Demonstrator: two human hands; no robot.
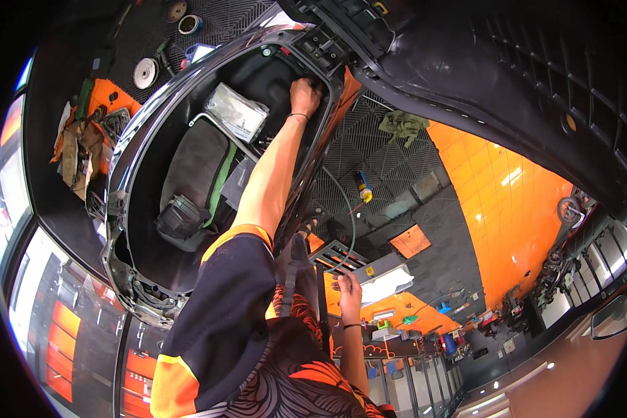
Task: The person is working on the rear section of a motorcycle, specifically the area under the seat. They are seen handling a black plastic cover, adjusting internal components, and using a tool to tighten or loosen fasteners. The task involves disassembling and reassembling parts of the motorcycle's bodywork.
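My left arm reaches over a scooter's dark underseat storage compartment (254, 70). My left hand (305, 97) is closed at the compartment's far right corner, its fingertips hidden against the dark wall. Inside lie a clear plastic packet (237, 111) with pale contents, a dark grey pouch with a green edge (195, 164) and a black bundle (182, 217). Down beside my body, outside the compartment, my right hand (350, 296) hangs with fingers loosely bent and apart; nothing shows in it. A thin hose (353, 216) curves close to its fingertips.
The raised scooter seat (481, 90) fills the upper right. A blue and yellow can (364, 187) and a greenish cloth (404, 125) lie on the grey mat. A cluttered orange mat (111, 97) is at far left. Tools and parts (481, 324) line the lower right.
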